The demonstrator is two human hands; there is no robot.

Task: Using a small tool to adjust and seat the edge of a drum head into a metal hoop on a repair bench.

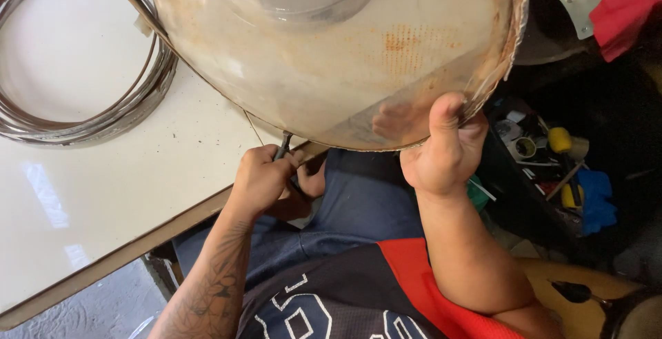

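Bowl: large round metal bowl [331, 56], rust-stained, lying on the cream table [103, 194] and overhanging its near edge above the person's lap.
Right hand: right hand [445, 149] clamped on the rim, thumb inside.
Left hand: left hand [262, 177] fisted round a dark tool, probably pliers [283, 146], at the rim's wire.
Progress: rim work under way; finished length unclear.
Orientation: the bowl's opening faces up toward the camera; round, no long axis.
Nearby: wire coil [83, 111] at left.
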